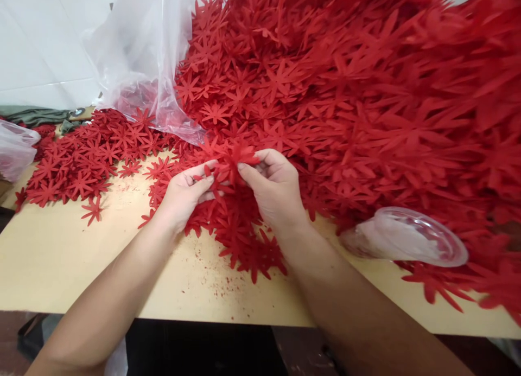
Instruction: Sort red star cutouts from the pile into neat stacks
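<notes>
My left hand (189, 190) pinches red flower-shaped petal pieces (223, 182) between thumb and fingers. On their other side my right hand (273, 183) also pinches them, thumb and forefinger pressed together. The held pieces have several long narrow petals each; how many layers there are I cannot tell. Right under both hands lies a small heap of the same red pieces (244, 246) on the pale tabletop (171, 284). Behind them rises a very large pile of red petal pieces (325, 94).
A clear plastic bag (138, 50) stands at the back left. Left of my hands is a lower heap of red pieces (77, 159). A clear plastic cup (407, 237) lies on its side at the right. Another plastic bag (14, 148) sits at the far left.
</notes>
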Tool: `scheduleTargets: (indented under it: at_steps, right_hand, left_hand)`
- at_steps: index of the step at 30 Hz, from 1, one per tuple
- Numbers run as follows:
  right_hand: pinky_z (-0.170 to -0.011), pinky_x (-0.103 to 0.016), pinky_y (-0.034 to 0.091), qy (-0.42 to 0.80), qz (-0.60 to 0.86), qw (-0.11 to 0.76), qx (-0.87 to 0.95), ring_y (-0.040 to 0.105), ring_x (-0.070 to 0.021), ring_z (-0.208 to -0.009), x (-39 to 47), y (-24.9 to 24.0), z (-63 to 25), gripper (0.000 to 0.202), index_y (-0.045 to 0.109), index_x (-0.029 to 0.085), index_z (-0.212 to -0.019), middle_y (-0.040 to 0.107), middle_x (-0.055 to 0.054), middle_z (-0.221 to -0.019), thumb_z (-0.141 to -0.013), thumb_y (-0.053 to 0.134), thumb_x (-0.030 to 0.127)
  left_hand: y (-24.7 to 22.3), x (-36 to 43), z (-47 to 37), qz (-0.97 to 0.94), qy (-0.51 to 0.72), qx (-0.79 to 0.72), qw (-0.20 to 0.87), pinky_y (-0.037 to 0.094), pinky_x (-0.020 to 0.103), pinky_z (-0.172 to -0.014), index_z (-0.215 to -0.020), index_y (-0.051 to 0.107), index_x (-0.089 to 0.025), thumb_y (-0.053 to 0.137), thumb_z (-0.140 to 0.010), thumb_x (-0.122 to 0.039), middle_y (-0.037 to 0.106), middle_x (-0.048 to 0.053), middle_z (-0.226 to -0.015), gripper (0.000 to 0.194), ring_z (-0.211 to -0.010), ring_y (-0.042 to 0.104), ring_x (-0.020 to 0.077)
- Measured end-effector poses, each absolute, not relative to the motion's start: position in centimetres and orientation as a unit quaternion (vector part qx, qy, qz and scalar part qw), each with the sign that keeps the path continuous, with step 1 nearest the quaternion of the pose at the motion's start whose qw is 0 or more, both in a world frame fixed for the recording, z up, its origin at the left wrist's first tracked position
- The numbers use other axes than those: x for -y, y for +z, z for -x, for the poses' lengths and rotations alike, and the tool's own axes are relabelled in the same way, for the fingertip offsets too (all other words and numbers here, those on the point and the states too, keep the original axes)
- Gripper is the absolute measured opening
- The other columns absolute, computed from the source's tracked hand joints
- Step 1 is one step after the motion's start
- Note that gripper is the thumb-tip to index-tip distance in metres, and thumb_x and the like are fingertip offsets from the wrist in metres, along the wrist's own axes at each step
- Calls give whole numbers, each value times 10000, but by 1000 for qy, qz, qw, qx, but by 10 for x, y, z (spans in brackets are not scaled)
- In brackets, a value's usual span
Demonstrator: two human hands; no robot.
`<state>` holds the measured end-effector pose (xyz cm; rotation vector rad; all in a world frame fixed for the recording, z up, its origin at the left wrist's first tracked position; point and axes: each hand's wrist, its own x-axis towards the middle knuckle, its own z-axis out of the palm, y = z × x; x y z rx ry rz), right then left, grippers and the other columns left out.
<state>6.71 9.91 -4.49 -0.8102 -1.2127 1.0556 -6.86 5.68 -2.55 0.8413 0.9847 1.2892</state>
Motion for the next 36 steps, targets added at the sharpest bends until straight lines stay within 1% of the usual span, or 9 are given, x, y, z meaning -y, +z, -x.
scheduleTargets:
  at_steps: [3, 7, 15, 19, 22, 26, 30, 33, 36]
  right_hand:
    - [-552, -248, 453, 448, 352, 616, 544, 485, -96, -552, -100, -46, -69, 155, 473, 233, -701, 507, 38, -636, -691, 593, 136]
    - [-555, -256, 454, 430, 357, 623, 547, 497, -106, -576, -102, -49, -71, 161, 463, 242, -740, 507, 29, -663, -694, 568, 129]
    - [-664, -281, 515, 468, 341, 610, 541, 592, -127, -709, -102, -50, -68, 276, 527, 250, -911, 605, 8, -802, -670, 647, 189]
    - [-543, -257, 475, 484, 343, 588, 550, 548, -106, -582, -97, -47, -68, 228, 548, 241, -893, 602, 23, -729, -696, 661, 222]
    - [-436, -221, 387, 483, 361, 590, 537, 462, -81, -474, -96, -45, -69, 167, 527, 235, -804, 534, 53, -606, -715, 667, 257]
    - [-464, -229, 424, 489, 373, 594, 519, 499, -91, -509, -97, -43, -71, 190, 494, 236, -770, 552, 48, -634, -746, 661, 322]
    - [-483, -246, 445, 489, 372, 602, 510, 487, -97, -499, -98, -42, -69, 219, 474, 240, -741, 517, 52, -601, -775, 630, 390]
    - [-480, -236, 438, 481, 366, 616, 506, 456, -90, -493, -96, -42, -66, 238, 457, 236, -697, 484, 55, -581, -776, 620, 391]
    - [-478, -231, 437, 489, 369, 611, 501, 446, -86, -499, -95, -46, -64, 233, 435, 231, -677, 486, 55, -597, -736, 643, 319]
  left_hand:
    - [-27, -60, 71, -366, 564, -453, 586, 497, 214, -604, -939, 677, -173, 693, -706, -232, 702, -7, -715, 241, -601, 628, 82]
    - [-26, -61, 72, -381, 569, -485, 543, 416, 174, -477, -786, 633, -146, 677, -725, -262, 689, -6, -628, 139, -484, 568, 60]
    - [-24, -60, 71, -406, 579, -507, 492, 338, 177, -447, -633, 527, -165, 713, -690, -344, 604, -39, -512, 265, -407, 450, 37]
    - [-27, -62, 73, -395, 589, -530, 465, 276, 180, -424, -650, 541, -170, 658, -751, -415, 495, -67, -460, 290, -390, 370, 30]
    - [-26, -62, 74, -369, 598, -516, 489, 287, 181, -426, -762, 603, -171, 564, -816, -457, 530, -47, -523, 293, -414, 396, 38]
    - [-23, -60, 73, -336, 602, -475, 547, 394, 188, -493, -914, 628, -163, 507, -841, -335, 653, 3, -709, 222, -535, 536, 65]
    - [-23, -59, 70, -358, 593, -480, 538, 455, 194, -582, -947, 631, -153, 589, -733, -131, 682, -7, -756, 219, -574, 563, 54]
    - [-24, -60, 69, -388, 587, -478, 526, 458, 191, -588, -883, 649, -143, 656, -692, -143, 686, -7, -718, 191, -578, 573, 53]
    - [-25, -60, 69, -400, 593, -477, 511, 433, 189, -529, -779, 641, -144, 718, -652, -207, 661, -22, -619, 160, -509, 550, 55]
